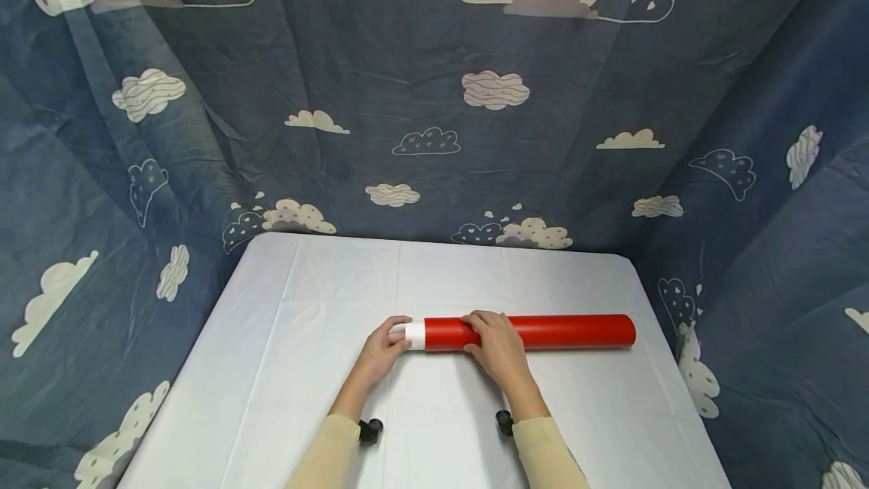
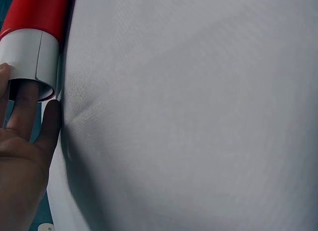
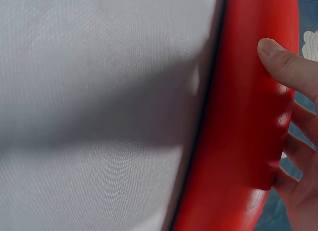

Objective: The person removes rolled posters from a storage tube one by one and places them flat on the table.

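A long red tube (image 1: 570, 331) lies across the white table, with a short white sleeve (image 1: 416, 336) at its left end. My left hand (image 1: 377, 353) is at this white end. In the left wrist view, one finger reaches inside the opening of the white sleeve (image 2: 30, 54), while another fingertip touches its outside. The thumb lies close to the lower rim. A straight seam runs along the sleeve. My right hand (image 1: 498, 345) grips the red tube left of its middle, thumb on the near side. In the right wrist view, the other fingers curl round the far side of the tube (image 3: 238, 116).
White cloth covers the table (image 1: 339, 270). Dark blue fabric (image 1: 407, 44) with printed clouds hangs behind it and at both sides. A small black device sits at each wrist.
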Demonstrator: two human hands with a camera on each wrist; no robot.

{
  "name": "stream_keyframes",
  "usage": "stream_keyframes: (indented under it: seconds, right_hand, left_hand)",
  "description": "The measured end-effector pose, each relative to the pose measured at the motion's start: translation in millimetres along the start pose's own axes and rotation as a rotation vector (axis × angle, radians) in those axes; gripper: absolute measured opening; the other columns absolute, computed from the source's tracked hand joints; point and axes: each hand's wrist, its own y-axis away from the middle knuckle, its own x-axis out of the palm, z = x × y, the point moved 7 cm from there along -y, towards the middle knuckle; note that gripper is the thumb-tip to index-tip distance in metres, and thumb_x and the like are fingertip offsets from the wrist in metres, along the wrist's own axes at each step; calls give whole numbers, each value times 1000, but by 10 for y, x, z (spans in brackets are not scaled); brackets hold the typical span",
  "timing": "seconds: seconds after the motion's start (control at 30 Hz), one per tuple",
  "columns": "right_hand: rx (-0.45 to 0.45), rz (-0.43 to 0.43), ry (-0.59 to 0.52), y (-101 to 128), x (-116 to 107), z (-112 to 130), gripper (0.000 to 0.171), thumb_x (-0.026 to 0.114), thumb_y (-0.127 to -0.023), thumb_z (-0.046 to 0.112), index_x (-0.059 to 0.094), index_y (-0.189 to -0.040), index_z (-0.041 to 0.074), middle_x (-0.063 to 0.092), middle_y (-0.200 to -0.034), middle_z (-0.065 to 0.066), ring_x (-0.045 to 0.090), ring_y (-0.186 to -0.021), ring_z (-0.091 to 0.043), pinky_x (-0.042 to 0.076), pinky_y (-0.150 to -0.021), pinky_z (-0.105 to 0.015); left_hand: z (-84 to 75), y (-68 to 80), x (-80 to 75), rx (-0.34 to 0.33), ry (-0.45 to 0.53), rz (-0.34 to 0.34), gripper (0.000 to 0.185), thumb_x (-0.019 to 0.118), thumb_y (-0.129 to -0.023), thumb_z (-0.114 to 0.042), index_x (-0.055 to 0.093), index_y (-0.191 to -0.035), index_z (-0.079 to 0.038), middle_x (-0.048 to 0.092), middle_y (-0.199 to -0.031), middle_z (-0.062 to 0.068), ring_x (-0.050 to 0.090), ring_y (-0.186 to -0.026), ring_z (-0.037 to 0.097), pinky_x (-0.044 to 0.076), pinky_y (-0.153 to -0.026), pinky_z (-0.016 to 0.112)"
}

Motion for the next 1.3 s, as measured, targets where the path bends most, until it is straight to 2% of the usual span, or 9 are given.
stream_keyframes:
  seconds: [0.43, 0.63, 0.83, 1.13, 1.3]
  right_hand:
    - [28, 9, -15, 14, -30, -76, 56, 95, -78, 16, 74, -130, 19, 72, -134, -6, 64, -132, -27, 43, -122, -58]
    - [35, 2, -15, 22, -65, -99, 55, 95, -78, 15, 74, -129, 19, 72, -134, -6, 64, -132, -28, 42, -123, -59]
    - [41, 0, -12, 26, -60, -137, 57, 95, -78, 15, 74, -130, 19, 72, -134, -6, 64, -132, -28, 42, -123, -58]
    - [33, -3, -5, 32, -49, -166, 56, 96, -77, 16, 74, -129, 19, 72, -133, -6, 64, -132, -27, 43, -122, -58]
    - [36, -6, -9, 38, -60, -168, 56, 96, -77, 16, 74, -129, 19, 73, -132, -5, 65, -131, -27, 43, -122, -59]
  left_hand:
    - [-42, 22, -35, 9, -23, -20, 41, 71, -98, -5, 64, -138, -11, 78, -123, 20, 72, -116, 24, 53, -92, 28]
    - [-27, 11, -37, -6, -25, -25, 40, 71, -100, -7, 64, -139, -13, 78, -125, 18, 71, -122, 26, 55, -99, 36]
    - [-10, 6, -33, -11, -41, -26, 40, 70, -101, -10, 64, -140, -14, 78, -126, 17, 71, -123, 28, 55, -99, 38]
    - [9, 8, -40, -30, -63, -28, 41, 69, -102, -11, 63, -142, -15, 78, -127, 15, 70, -127, 29, 53, -106, 50]
    - [19, 13, -56, -42, -49, -24, 40, 68, -102, -11, 63, -142, -16, 77, -129, 15, 69, -129, 30, 52, -108, 51]
